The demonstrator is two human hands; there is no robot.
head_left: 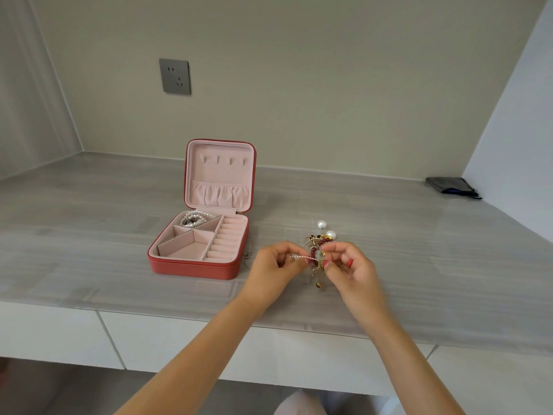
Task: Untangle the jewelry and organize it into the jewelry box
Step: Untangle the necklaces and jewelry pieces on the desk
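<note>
In the head view, a tangle of jewelry is held just above the grey counter, to the right of centre, between two hands. The left hand is curled, its fingertips pinching a thin pale chain that runs toward 3 o'clock into the tangle. The right hand is curled too, thumb and forefinger pinching the tangle at its right side; red nails are seen on both hands. Dark red beads, gold pieces and two white pearls are seen in the tangle, the pearls standing at its 12 o'clock edge; a small gold piece hangs or lies below it at 6 o'clock, and which cannot be told. At 9 o'clock from the hands, near them, a red box stands open on the counter, its lid upright and lined in pink, with a gathered pocket in the lid. A pearl string is coiled in the box's rear left compartment; the other compartments and the ring rolls along the right side are lined in pink. A small silver piece lies on the counter between the box and the left hand. A dark pouch lies at 2 o'clock, well apart, against the wall. A grey socket is set in the wall at 11 o'clock.
</note>
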